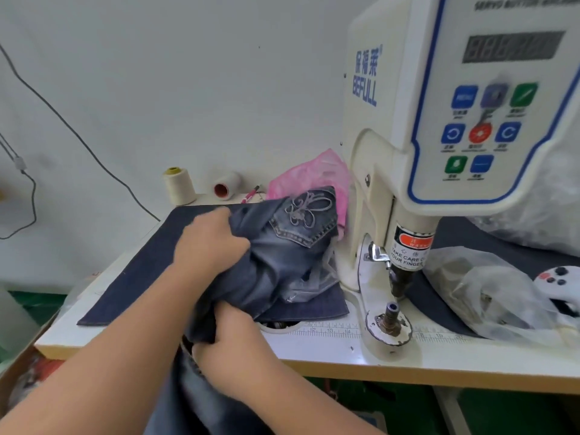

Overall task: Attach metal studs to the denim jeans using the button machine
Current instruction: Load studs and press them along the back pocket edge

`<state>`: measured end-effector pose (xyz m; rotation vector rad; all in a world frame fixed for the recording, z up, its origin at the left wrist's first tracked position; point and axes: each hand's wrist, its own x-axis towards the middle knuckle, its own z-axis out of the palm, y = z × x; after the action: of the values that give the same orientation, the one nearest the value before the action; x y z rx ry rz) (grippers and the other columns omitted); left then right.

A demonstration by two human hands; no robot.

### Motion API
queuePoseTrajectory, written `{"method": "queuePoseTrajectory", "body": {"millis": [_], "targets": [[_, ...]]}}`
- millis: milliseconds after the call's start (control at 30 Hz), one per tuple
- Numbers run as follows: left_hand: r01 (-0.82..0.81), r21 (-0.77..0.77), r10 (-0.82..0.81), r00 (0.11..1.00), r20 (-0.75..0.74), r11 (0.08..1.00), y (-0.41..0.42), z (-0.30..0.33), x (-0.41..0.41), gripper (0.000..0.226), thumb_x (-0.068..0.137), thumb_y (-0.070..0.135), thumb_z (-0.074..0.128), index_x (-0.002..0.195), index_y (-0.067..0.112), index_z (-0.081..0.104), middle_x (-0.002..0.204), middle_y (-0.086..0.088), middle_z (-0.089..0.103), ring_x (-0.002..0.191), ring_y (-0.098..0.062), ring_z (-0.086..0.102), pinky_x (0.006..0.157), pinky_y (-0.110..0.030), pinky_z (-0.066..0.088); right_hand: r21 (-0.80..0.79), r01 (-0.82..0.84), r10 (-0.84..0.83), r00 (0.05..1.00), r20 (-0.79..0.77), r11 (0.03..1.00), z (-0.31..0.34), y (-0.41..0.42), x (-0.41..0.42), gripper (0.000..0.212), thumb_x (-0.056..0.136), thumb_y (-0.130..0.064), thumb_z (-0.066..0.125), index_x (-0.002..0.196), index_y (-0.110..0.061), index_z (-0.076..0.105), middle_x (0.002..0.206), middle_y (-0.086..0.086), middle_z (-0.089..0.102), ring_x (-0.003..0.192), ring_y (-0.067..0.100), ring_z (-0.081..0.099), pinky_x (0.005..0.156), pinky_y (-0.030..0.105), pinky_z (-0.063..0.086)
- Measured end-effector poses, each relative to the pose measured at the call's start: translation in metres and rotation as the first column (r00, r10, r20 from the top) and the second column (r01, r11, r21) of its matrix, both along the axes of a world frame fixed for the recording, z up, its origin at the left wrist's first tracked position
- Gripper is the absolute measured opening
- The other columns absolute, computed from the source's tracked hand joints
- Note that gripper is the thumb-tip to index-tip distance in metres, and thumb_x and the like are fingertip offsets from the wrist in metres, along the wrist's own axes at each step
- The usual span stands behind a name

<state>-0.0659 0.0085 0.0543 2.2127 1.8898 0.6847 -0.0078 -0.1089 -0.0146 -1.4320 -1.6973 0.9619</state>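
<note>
Head view: I see both my left hand (210,240) and right hand (232,337) with fingers curled, bunching the faded blue denim jeans (282,262) on the white tabletop (314,350), at nine o'clock from the cream button machine (439,120). Soft, floppy, moderately heavy; I'd grip near the stitched pocket.

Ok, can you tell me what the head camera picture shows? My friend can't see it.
Two hands, the left hand and the right hand, grip a bunched pair of denim jeans on a white table, beside a cream button machine. The jeans are not under the machine's press. Two thread spools stand by the wall behind.
</note>
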Motion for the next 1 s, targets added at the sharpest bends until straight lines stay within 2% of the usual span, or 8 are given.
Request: {"method": "queuePoseTrajectory", "body": {"millis": [100,233,333,400,500,667,867,1000], "targets": [[-0.109,0.202,0.069,0.978,0.197,0.973,0.012,0.013,-0.02,0.02,0.072,0.023,0.064,0.085,0.016,0.05,0.075,-0.002,0.055,0.066,-0.022,0.052,0.053,-0.03,0.032,0.011,0.026,-0.026,0.998,-0.061,1.0,0.002,-0.016,0.023,0.025,0.08,-0.026,0.058,0.104,-0.03,0.052,0.11,-0.007,0.062,0.103,0.014,0.06,0.092,0.038,0.05],[-0.137,0.272,0.143,0.99,-0.001,0.952,0.023,0.0,-0.022,0.032,0.082,0.027,0.064,0.105,0.011,0.049,0.095,-0.011,0.056,0.085,-0.035,0.057,0.064,-0.038,0.041,0.065,0.102,-0.1,0.995,-0.026,0.993,-0.008,-0.039,0.065,0.03,0.089,-0.024,0.062,0.116,-0.036,0.056,0.107,-0.02,0.054,0.099,-0.002,0.053,0.088,0.019,0.048],[-0.165,0.105,0.184,0.961,-0.207,0.981,0.022,-0.022,-0.004,0.061,0.09,0.052,0.059,0.128,0.006,0.045,0.129,-0.019,0.05,0.12,-0.041,0.048,0.09,-0.049,0.043,0.099,0.195,-0.196,0.981,0.001,0.976,-0.011,-0.063,0.099,0.021,0.09,-0.019,0.064,0.098,-0.037,0.065,0.092,-0.019,0.063,0.086,-0.001,0.059,0.075,0.015,0.049],[-0.149,0.202,0.196,0.951,-0.241,0.968,0.016,-0.031,0.013,0.06,0.09,0.055,0.055,0.128,0.009,0.049,0.13,-0.017,0.051,0.121,-0.039,0.047,0.094,-0.05,0.04,0.11,0.255,-0.259,0.965,0.029,0.961,-0.014,-0.08,0.122,0.024,0.089,-0.015,0.067,0.087,-0.04,0.069,0.09,-0.026,0.066,0.083,-0.002,0.063,0.073,0.014,0.05],[0.141,0.366,-0.035,0.958,-0.283,0.92,0.007,-0.039,0.043,0.036,0.091,0.043,0.057,0.115,0.016,0.06,0.114,-0.011,0.059,0.106,-0.034,0.054,0.085,-0.045,0.041,0.269,0.498,-0.507,0.861,-0.04,0.825,-0.019,-0.099,0.163,0.033,0.082,-0.005,0.071,0.076,-0.037,0.072,0.069,-0.014,0.068,0.065,0.006,0.063,0.061,0.013,0.049],[0.41,-0.026,-0.38,0.816,-0.435,0.912,0.001,-0.059,0.085,0.025,0.098,0.026,0.044,0.115,0.025,0.062,0.116,-0.003,0.058,0.106,-0.027,0.057,0.086,-0.039,0.039,0.371,0.777,-0.815,0.573,-0.085,0.508,-0.016,-0.086,0.242,0.032,0.088,-0.005,0.064,0.076,-0.034,0.063,0.063,-0.006,0.063,0.063,0.005,0.058,0.052,0.022,0.042],[0.321,-0.056,-0.302,0.797,-0.524,0.945,0.009,-0.076,0.096,0.031,0.095,0.019,0.045,0.116,0.029,0.065,0.118,-0.003,0.058,0.104,-0.027,0.059,0.079,-0.036,0.038,0.368,0.705,-0.795,0.549,0.257,0.606,-0.037,-0.06,0.263,0.017,0.089,-0.014,0.06,0.079,-0.028,0.062,0.065,-0.014,0.057,0.064,0.002,0.054,0.053,0.021,0.036],[0.274,-0.015,-0.228,0.766,-0.601,0.962,0.007,-0.077,0.1,0.032,0.094,0.016,0.046,0.119,0.028,0.061,0.119,-0.002,0.059,0.106,-0.024,0.06,0.079,-0.034,0.032,0.403,0.691,-0.799,0.539,0.268,0.601,-0.041,-0.061,0.264,0.018,0.09,-0.017,0.061,0.081,-0.032,0.059,0.066,-0.018,0.055,0.065,-0.002,0.053,0.053,0.017,0.035]]}}
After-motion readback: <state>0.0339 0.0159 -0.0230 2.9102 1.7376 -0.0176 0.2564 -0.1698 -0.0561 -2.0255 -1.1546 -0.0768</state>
